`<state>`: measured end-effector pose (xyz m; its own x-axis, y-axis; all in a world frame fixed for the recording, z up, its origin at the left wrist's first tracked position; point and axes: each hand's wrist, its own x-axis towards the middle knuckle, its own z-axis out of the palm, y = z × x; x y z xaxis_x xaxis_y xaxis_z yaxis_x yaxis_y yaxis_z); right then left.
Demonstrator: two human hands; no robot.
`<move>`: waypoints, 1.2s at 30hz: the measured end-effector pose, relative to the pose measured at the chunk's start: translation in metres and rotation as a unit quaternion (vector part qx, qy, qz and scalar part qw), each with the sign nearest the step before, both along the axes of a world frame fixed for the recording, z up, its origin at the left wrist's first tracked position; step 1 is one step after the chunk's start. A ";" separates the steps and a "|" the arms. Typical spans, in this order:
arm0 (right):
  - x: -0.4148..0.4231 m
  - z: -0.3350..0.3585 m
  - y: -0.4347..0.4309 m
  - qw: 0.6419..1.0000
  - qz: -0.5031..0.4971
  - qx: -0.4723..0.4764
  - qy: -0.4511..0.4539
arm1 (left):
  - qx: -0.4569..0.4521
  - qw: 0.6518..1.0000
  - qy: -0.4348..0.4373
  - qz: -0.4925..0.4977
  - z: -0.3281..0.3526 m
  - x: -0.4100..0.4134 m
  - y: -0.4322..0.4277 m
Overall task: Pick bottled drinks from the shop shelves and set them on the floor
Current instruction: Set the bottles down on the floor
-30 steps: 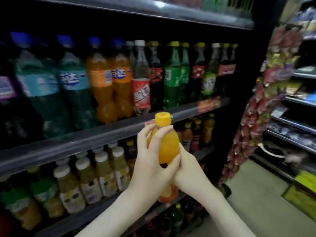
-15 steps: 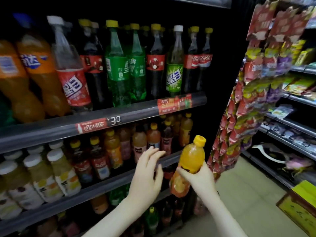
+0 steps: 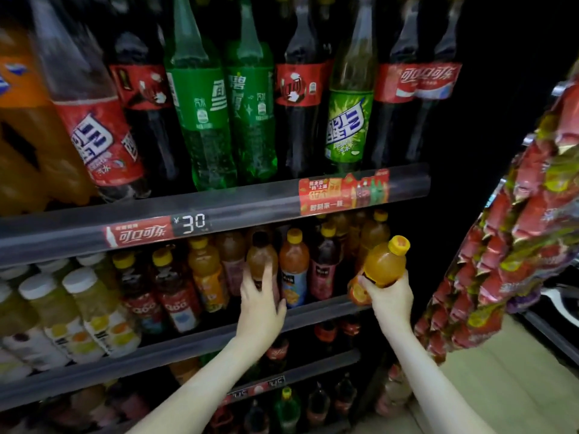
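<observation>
My right hand [image 3: 390,294] grips an orange juice bottle [image 3: 380,266] with a yellow cap, tilted to the right, in front of the middle shelf's right end. My left hand [image 3: 261,303] reaches into the middle shelf, its fingers against a brown tea bottle [image 3: 261,258] with a dark cap; the hold is not closed around it. Beside it stand an orange-capped juice bottle [image 3: 294,266] and a dark red drink bottle [image 3: 326,261]. The tan floor [image 3: 501,386] shows at lower right.
Large soda bottles [image 3: 203,114] fill the upper shelf above a grey shelf rail [image 3: 250,205]. White-capped yellow drinks [image 3: 84,308] stand at middle left. Small bottles fill the lowest shelf [image 3: 291,374]. A hanging rack of red snack packets [image 3: 517,245] crowds the right side.
The view has closed in on the shelves. My left hand let go of the orange bottle and reached forward to the brown bottle. My right hand holds the orange bottle alone, further right.
</observation>
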<state>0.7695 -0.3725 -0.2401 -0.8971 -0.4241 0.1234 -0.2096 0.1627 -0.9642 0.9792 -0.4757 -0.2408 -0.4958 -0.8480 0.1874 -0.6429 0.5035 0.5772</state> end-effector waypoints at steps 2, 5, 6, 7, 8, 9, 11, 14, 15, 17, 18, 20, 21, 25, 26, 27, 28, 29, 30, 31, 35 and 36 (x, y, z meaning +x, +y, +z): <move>-0.010 -0.009 -0.008 1.000 0.009 -0.007 0.013 | -0.025 1.000 0.006 0.013 -0.007 -0.006 0.000; -0.024 -0.016 -0.021 0.999 0.034 -0.011 0.026 | -0.038 0.998 0.004 0.043 -0.015 -0.014 0.002; -0.029 -0.017 -0.026 0.998 0.051 -0.015 0.027 | -0.036 0.998 0.006 0.053 -0.016 -0.017 0.003; -0.031 -0.016 -0.029 0.997 0.063 -0.015 0.030 | -0.038 0.997 0.008 0.062 -0.017 -0.020 0.003; -0.035 -0.017 -0.033 0.997 0.075 -0.013 0.032 | -0.038 0.997 0.006 0.073 -0.018 -0.024 0.004; -0.037 -0.019 -0.037 0.996 0.088 -0.005 0.030 | -0.037 0.996 0.010 0.082 -0.019 -0.028 0.005; -0.037 -0.025 -0.044 0.992 0.117 0.017 0.034 | -0.037 0.994 0.020 0.098 -0.021 -0.033 0.007; -0.038 -0.032 -0.055 0.988 0.136 0.047 0.055 | -0.042 0.993 0.044 0.097 -0.025 -0.035 0.011; -0.039 -0.031 -0.060 0.987 0.137 0.055 0.059 | -0.043 0.994 0.048 0.092 -0.026 -0.032 0.011; -0.041 -0.029 -0.067 0.984 0.147 0.082 0.056 | -0.040 0.995 0.039 0.080 -0.028 -0.026 0.012; -0.042 -0.028 -0.070 0.982 0.154 0.095 0.057 | -0.036 0.996 0.027 0.074 -0.029 -0.023 0.012; -0.043 -0.029 -0.071 0.978 0.162 0.115 0.061 | -0.018 0.998 0.005 0.065 -0.032 -0.019 0.014; -0.043 -0.031 -0.069 0.977 0.163 0.122 0.067 | -0.005 0.998 -0.003 0.062 -0.033 -0.017 0.015; -0.032 -0.044 -0.059 0.974 0.155 0.143 0.078 | 0.037 0.996 -0.039 0.070 -0.036 -0.006 0.018; -0.027 -0.048 -0.056 0.976 0.141 0.149 0.078 | 0.050 0.995 -0.051 0.074 -0.037 -0.003 0.019; -0.021 -0.051 -0.052 0.977 0.127 0.151 0.078 | 0.062 0.993 -0.062 0.078 -0.038 0.001 0.021; -0.016 -0.054 -0.049 0.980 0.116 0.145 0.076 | 0.070 0.992 -0.071 0.081 -0.039 0.005 0.024; -0.011 -0.058 -0.045 0.981 0.111 0.138 0.075 | 0.073 0.991 -0.076 0.082 -0.040 0.011 0.027; -0.006 -0.062 -0.041 0.981 0.115 0.135 0.079 | 0.072 0.991 -0.080 0.085 -0.042 0.017 0.031; 0.001 -0.065 -0.037 0.979 0.126 0.136 0.088 | 0.070 0.990 -0.082 0.088 -0.043 0.024 0.034; 0.040 -0.069 -0.035 0.963 0.193 0.151 0.115 | 0.072 0.986 -0.082 0.130 -0.047 0.061 0.042; 0.055 -0.068 -0.036 0.955 0.222 0.156 0.122 | 0.073 0.984 -0.081 0.139 -0.047 0.072 0.043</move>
